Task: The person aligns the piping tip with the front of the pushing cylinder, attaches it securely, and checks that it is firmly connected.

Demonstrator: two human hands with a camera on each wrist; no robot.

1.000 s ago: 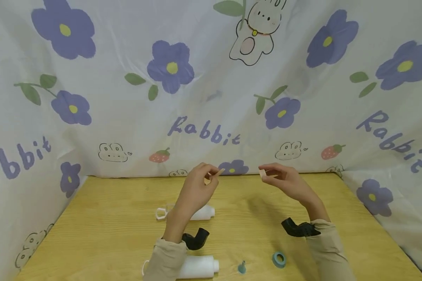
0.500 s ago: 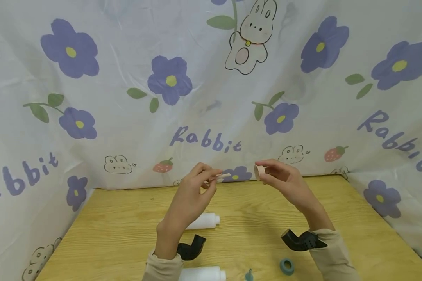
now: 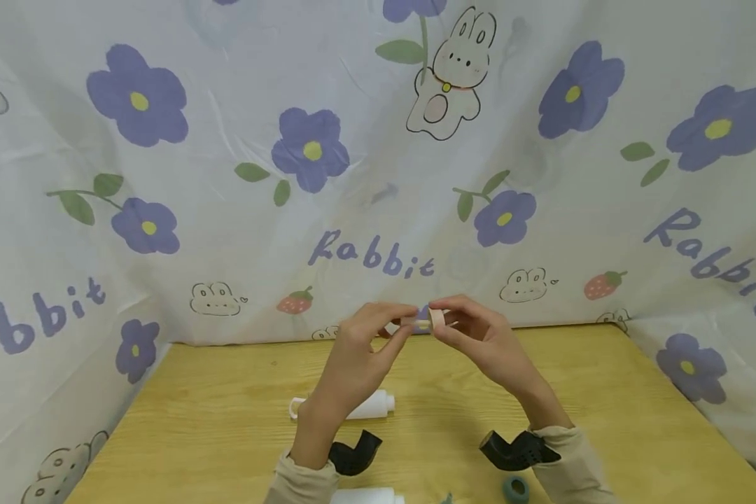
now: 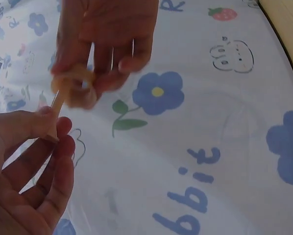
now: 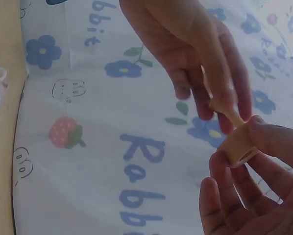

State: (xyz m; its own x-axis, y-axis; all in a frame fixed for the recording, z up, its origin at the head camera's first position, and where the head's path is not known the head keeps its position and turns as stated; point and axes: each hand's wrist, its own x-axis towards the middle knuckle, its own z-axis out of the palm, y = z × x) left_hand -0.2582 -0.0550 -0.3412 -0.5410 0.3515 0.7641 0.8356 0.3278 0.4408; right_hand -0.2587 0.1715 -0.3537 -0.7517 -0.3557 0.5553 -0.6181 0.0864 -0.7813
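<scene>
Between thumb and fingertips, my left hand (image 3: 359, 357) pinches the wide end of a beige nozzle (image 4: 60, 104) with a thin stem. Facing it, my right hand (image 3: 491, 346) holds a beige screw ring (image 5: 238, 145) by its outside. The stem points right and its tip is at the ring's opening; in the right wrist view it meets the ring's far side. How deep the tip sits inside cannot be seen. Both hands are raised above the table's far part, close together.
On the wooden table (image 3: 220, 413) lie two white squeeze bottles, one behind the left forearm (image 3: 376, 404) and one at the front edge (image 3: 365, 497). A teal ring (image 3: 515, 488) and teal nozzle (image 3: 447, 498) lie front right. A printed curtain (image 3: 378, 175) closes the back and sides.
The hands have come together. The nozzle has been turned so its stem points right, and the ring has moved left to meet it. The head view has tilted up slightly.
</scene>
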